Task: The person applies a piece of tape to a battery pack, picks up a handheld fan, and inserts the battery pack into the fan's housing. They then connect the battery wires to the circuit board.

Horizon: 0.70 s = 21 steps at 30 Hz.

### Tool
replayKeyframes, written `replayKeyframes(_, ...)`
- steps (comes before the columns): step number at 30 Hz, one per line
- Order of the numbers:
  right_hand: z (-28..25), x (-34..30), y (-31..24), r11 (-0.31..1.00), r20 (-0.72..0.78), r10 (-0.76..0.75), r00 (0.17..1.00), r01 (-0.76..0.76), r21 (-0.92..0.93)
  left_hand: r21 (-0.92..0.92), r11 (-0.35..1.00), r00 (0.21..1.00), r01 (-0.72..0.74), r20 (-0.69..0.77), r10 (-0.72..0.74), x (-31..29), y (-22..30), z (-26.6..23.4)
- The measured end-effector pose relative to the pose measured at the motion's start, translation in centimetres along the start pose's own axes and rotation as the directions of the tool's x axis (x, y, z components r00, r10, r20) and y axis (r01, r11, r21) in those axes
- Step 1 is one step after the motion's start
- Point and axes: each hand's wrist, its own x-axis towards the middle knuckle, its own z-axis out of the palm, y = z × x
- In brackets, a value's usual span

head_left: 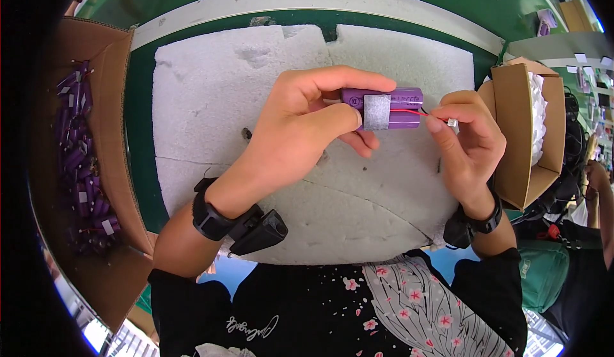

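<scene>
A purple battery pack (403,122) of two cylindrical cells lies sideways above the white foam board, with a grey patch around its middle. My left hand (307,111) grips its left end between thumb and fingers. A red wire and a dark one run from the pack's right side to a small white connector (453,123). My right hand (472,142) pinches the wires just beside that connector, thumb and forefinger together. Part of the pack's left end is hidden behind my left thumb.
The worn foam board (211,107) covers the green bench. At the left, a cardboard box (118,120) holds several purple battery packs (80,158). To the right stands a smaller carton (511,139) with white wrapped pieces (537,117). Black cables and another person's arm (598,184) show at the far right.
</scene>
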Motion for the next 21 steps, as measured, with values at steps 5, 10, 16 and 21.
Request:
replayKeyframes(5, -0.06, -0.1, 0.15, 0.998, -0.001, 0.046, 0.999, -0.046, 0.034, 0.024, 1.0, 1.0, 0.005, -0.004, -0.005, 0.02, 0.05, 0.14)
replayKeyframes(10, -0.06, -0.12, 0.13, 0.997, 0.015, 0.058, 0.998, -0.059, 0.04, 0.013, 1.0, 1.0, 0.017, 0.01, -0.017, -0.04, 0.12, 0.16)
replayKeyframes(16, 0.03, -0.11, 0.08, 0.996, 0.035, 0.058, 0.998, -0.06, 0.07, -0.005, 1.0, 0.999, 0.027, 0.039, -0.027, 0.0, 0.06, 0.01)
replayKeyframes(21, 0.13, 0.03, -0.11, 0.993, 0.033, 0.058, 0.998, -0.062, 0.105, -0.045, 0.998, 0.998, 0.043, 0.039, -0.042, -0.11, 0.2, -0.03)
